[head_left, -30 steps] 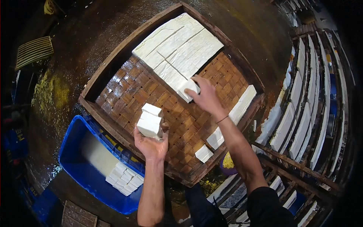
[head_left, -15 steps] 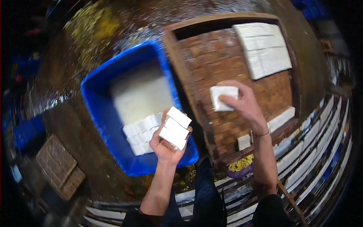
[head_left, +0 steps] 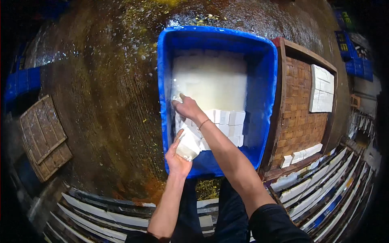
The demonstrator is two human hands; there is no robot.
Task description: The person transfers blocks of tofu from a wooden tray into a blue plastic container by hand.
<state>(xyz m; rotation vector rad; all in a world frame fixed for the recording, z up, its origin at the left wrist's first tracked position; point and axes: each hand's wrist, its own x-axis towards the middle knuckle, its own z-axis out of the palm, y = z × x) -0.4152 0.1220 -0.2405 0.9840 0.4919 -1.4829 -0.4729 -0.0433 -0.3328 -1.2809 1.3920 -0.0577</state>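
My left hand (head_left: 177, 163) is palm up at the near left corner of a blue tub (head_left: 267, 137), its fingers curled round white tofu blocks (head_left: 189, 144). My right hand (head_left: 189, 108) reaches into the tub beside its left wall. Its fingers pinch a small white tofu piece (head_left: 176, 98), mostly hidden by the hand. Cloudy pale liquid (head_left: 212, 77) covers the far part of the tub. Rows of cut tofu blocks (head_left: 231, 118) sit in the nearer part, partly behind my right forearm.
Right of the tub stands a wooden frame (head_left: 272, 141) with a woven mat (head_left: 298, 109). A scored tofu slab (head_left: 322, 89) and a row of blocks (head_left: 302, 155) lie on it. Slatted racks (head_left: 320, 194) run along the near side; a wooden board (head_left: 42, 133) lies left on the wet floor.
My right hand has moved left from above the woven mat into the tub. My left hand still holds tofu, now lower beside the tub's near left corner. The camera view has shifted.
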